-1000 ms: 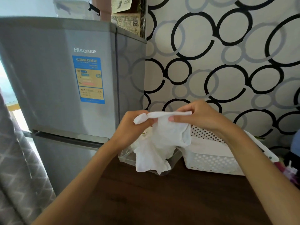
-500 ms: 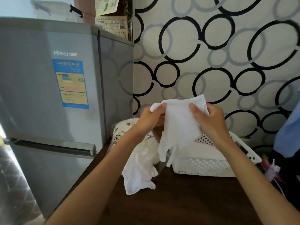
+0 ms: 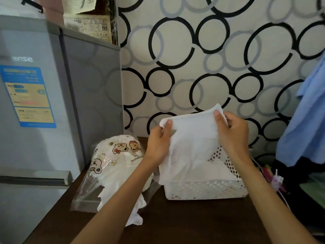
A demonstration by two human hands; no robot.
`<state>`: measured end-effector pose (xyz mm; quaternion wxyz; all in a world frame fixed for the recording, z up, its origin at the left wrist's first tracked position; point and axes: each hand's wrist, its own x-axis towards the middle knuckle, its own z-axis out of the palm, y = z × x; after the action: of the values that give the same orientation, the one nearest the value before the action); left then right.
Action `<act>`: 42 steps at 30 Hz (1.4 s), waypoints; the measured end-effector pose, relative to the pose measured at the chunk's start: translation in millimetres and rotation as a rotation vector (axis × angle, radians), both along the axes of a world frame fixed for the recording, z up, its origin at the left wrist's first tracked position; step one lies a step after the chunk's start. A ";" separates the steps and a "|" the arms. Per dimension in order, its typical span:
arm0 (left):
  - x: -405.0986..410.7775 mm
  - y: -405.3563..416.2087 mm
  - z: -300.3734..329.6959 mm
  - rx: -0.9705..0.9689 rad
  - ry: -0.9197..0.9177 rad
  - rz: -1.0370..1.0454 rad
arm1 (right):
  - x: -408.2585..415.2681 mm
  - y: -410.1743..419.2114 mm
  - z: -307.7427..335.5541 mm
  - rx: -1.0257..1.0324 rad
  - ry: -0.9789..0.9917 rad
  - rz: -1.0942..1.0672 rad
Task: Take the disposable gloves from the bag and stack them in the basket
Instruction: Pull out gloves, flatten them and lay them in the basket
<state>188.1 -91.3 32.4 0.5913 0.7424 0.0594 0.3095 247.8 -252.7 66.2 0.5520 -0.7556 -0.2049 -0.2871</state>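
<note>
A white disposable glove (image 3: 191,143) hangs stretched between both hands above the left part of the white perforated basket (image 3: 207,190). My left hand (image 3: 158,143) pinches the glove's left top corner. My right hand (image 3: 232,131) pinches its right top corner. The glove's lower end dips into the basket, where white gloves lie. Left of the basket lies a clear plastic bag (image 3: 112,166) with cartoon prints, stuffed with white gloves. One more white glove (image 3: 137,213) spills out of the bag's mouth onto the table, partly under my left forearm.
The dark wooden table (image 3: 193,224) carries bag and basket. A grey fridge (image 3: 44,103) stands close on the left. A wall with ring-patterned paper (image 3: 211,59) is right behind. Blue cloth (image 3: 306,124) hangs at the right, with small clutter (image 3: 277,180) below it.
Both hands carried the spread glove to the right and down, from in front of the bag to over the basket. The second glove that hung below the left hand now lies on the table.
</note>
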 end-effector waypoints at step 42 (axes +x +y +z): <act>43.4 0.3 -36.0 1.241 1.031 -0.666 | 51.9 -52.4 -74.8 -1.290 0.666 -0.059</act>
<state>231.5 -91.1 -3.6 0.0394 0.9565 -0.0798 -0.2777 299.7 -305.2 -8.6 0.0217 -0.9833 -0.1343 0.1213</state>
